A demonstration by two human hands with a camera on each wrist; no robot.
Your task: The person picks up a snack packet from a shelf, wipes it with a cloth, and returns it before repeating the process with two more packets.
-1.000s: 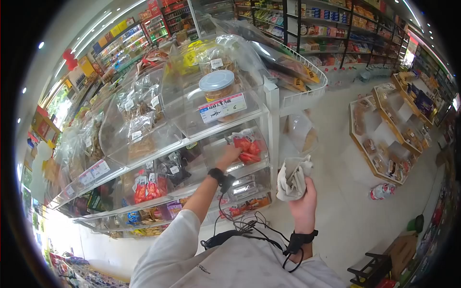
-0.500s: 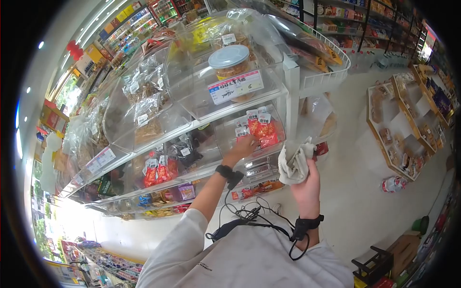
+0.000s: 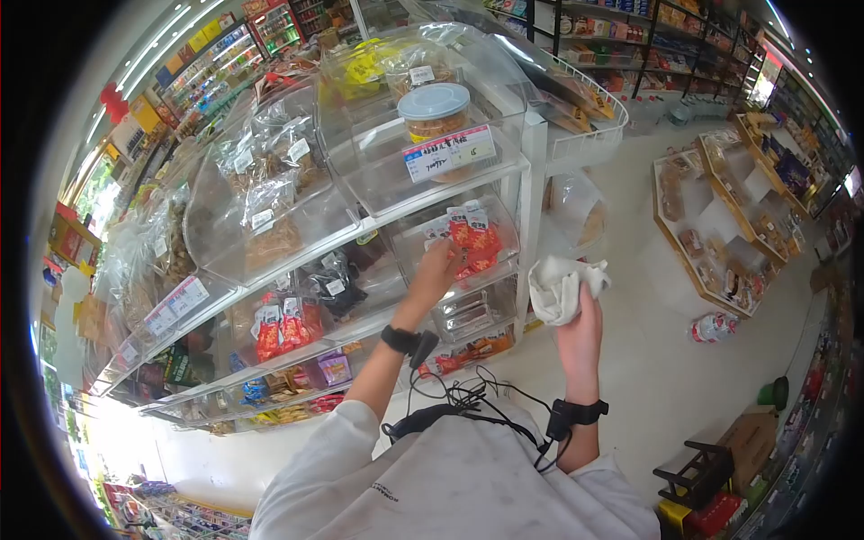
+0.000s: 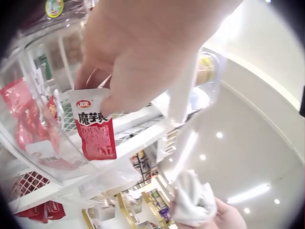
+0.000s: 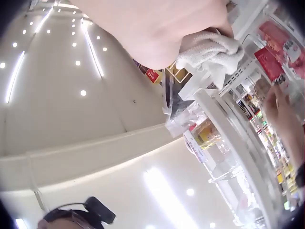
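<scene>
Clearly the left hand (image 4: 143, 52) is doing the near work: its thumb and curled fingers are pinching the white top edge of a red foil snack packet (image 4: 96, 131). The packet is hanging from that pinch with its long axis running roughly up and down and its printed face looking toward the wrist camera. It is sitting right at the open front of a clear plastic bin (image 3: 507, 229), the second tier down at the right-hand end of a white shelf rack (image 3: 531, 180). There it is hanging just beside a small bunch of other red packets (image 3: 484, 243) that are standing upright inside the same bin. Whether its lower end is touching the bin's floor is too hard to tell. So the packet is lying straight ahead of the left fingertips, up and forward from the person's chest, with the bin's mouth facing back toward them.

Meanwhile the right hand (image 3: 580, 331) is hovering out to the right of the rack's end post, apart from the bin and a little lower than the left hand. Its fingers are wrapping round a crumpled white cloth (image 3: 560, 288) that is bunching out above the fist, and it is the farther hand from the packet. One tier up, a round clear tub with a pale blue lid (image 3: 434, 101) is standing behind a white price label (image 3: 448, 153)
</scene>
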